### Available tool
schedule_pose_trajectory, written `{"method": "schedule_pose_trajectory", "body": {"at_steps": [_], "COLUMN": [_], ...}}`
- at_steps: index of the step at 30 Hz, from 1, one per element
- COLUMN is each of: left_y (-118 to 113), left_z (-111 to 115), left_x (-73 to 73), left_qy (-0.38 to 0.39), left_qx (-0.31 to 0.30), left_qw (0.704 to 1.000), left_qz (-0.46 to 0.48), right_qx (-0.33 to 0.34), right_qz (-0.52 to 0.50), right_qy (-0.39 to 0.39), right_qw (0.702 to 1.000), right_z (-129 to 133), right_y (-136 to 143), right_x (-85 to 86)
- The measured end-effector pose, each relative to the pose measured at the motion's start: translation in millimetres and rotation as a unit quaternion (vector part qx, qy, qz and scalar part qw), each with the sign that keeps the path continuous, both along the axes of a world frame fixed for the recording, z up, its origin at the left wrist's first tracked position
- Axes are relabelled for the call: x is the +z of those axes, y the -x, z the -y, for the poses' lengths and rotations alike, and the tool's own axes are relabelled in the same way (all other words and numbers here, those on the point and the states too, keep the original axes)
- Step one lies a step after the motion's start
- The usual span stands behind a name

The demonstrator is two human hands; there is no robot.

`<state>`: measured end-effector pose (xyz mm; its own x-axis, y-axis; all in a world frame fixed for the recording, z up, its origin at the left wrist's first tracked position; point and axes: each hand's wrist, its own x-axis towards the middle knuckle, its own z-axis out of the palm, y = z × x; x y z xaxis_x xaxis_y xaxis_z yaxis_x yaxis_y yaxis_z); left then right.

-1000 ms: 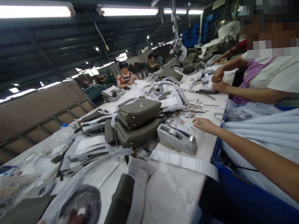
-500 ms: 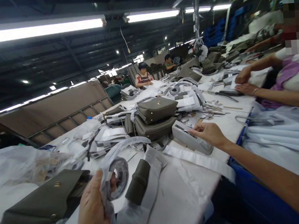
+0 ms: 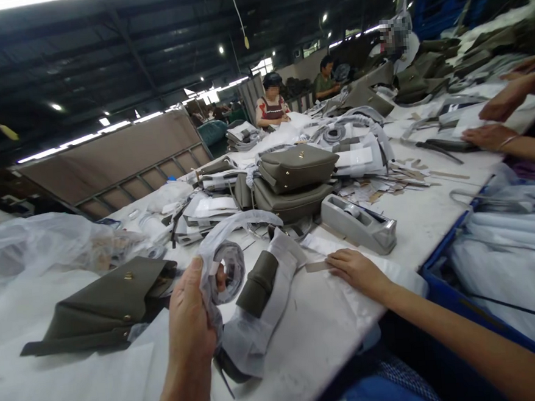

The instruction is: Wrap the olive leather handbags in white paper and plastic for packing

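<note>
My left hand (image 3: 191,328) is wrapped round a coiled strap (image 3: 229,270) covered in clear plastic, its loose end arching up to the right. Below the coil, an olive leather piece (image 3: 257,283) lies partly wrapped in white film. My right hand (image 3: 352,271) is over the table, fingers together, with a short strip of clear tape (image 3: 317,266) at its fingertips. Just beyond it stands a grey tape dispenser (image 3: 358,221). An olive bag (image 3: 100,304) lies left of my left hand.
Stacked olive bags (image 3: 293,180) and wrapped straps stand mid-table. A blue bin (image 3: 442,280) of plastic-wrapped items adjoins the right edge. Another person's hands (image 3: 492,136) work at upper right; a person (image 3: 272,105) sits at the far end.
My right hand has moved from the tape dispenser toward me, now with a tape strip. The camera view has shifted; my left hand still holds the coil.
</note>
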<state>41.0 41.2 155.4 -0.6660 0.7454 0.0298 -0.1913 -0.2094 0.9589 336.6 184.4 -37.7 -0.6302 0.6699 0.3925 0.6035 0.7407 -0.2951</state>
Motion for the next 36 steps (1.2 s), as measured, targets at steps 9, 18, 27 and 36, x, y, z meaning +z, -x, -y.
{"method": "schedule_pose_trajectory", "body": {"at_steps": [9,18,27,36], "left_y": [0,-1,0,0], "left_z": [-4,0,-2,-2], "left_x": [-2.0,-1.3,-3.4,-4.0], "left_qy": [-0.008,-0.014,0.001,-0.001], "left_qx": [0.013,0.001,0.006,-0.006], "left_qw": [1.0,1.0,1.0,1.0], "left_qz": [0.014,0.004,0.026,0.016], "right_qx": [-0.01,-0.05,0.02,0.016], "right_qz": [0.04,-0.039,-0.239,-0.282], "right_qy": [0.032,0.09,0.267,0.091], "right_qw": [0.999,0.994,0.933,0.955], "right_z": [-4,3,38,59], "right_y": [3,1,14,23], "right_x": [2.1,27.9,74.1,88.9]}}
